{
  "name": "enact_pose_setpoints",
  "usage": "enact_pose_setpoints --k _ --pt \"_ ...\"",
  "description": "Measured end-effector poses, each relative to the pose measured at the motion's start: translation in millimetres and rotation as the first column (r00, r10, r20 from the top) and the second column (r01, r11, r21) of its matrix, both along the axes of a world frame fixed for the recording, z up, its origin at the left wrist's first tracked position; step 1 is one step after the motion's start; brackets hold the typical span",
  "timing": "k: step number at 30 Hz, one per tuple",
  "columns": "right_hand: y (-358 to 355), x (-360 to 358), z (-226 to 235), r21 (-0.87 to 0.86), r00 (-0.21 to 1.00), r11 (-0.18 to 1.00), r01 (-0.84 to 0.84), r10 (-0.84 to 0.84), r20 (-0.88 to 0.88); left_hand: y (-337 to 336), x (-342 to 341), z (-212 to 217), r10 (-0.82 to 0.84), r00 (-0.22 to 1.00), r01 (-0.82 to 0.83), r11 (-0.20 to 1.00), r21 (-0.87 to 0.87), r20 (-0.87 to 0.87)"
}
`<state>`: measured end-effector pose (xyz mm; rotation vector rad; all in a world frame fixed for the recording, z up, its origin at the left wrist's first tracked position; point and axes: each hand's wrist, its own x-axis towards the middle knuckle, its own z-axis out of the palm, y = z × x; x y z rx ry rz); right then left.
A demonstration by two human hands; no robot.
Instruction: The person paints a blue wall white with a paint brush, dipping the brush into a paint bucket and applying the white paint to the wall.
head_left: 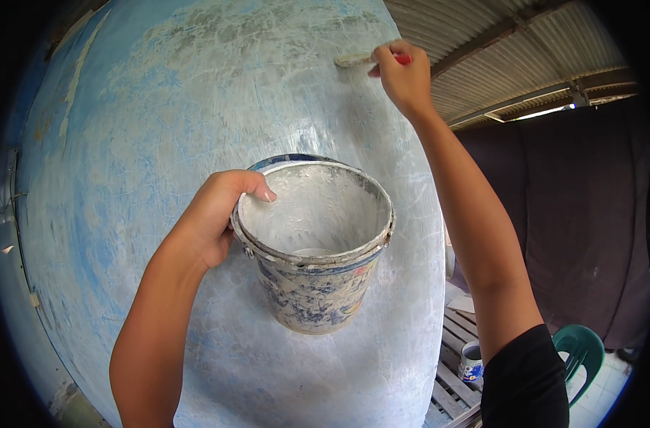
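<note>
My left hand (221, 214) grips the rim of a paint-smeared bucket (314, 292), its thumb over the inside edge and its fingers behind the wall. White residue coats the inside, and a little pale paint (314, 252) shows at the bottom. Raised at the upper right, my right hand (405, 75) is closed around a paintbrush (357, 60) with a red handle. The bristle end lies against or very close to the worn blue wall (139, 171), which carries whitish streaks and bare grey patches.
A slatted wooden bench (449, 385) at the lower right bears a small paint can (471, 362). Beyond it stand a green plastic chair (581, 349) and a dark hanging cloth (560, 214). Corrugated roofing (496, 36) slopes overhead. The wall's right edge curves beside my right arm.
</note>
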<state>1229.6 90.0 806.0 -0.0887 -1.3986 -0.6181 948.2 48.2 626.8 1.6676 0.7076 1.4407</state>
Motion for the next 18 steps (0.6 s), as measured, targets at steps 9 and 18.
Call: enact_pose_setpoints --k 9,18 --pt "-26.5 5.7 -85.8 -0.271 0.992 0.960 -0.066 0.035 -0.118 27.1 -13.1 6.7 -0.035 0.998 0.035 0.999 0.008 -0.043" --pt "27.0 15.2 -34.8 -0.075 0.998 0.997 0.016 -0.020 -0.054 41.3 -15.6 8.4 -0.145 0.983 0.151 0.988 0.042 -0.112"
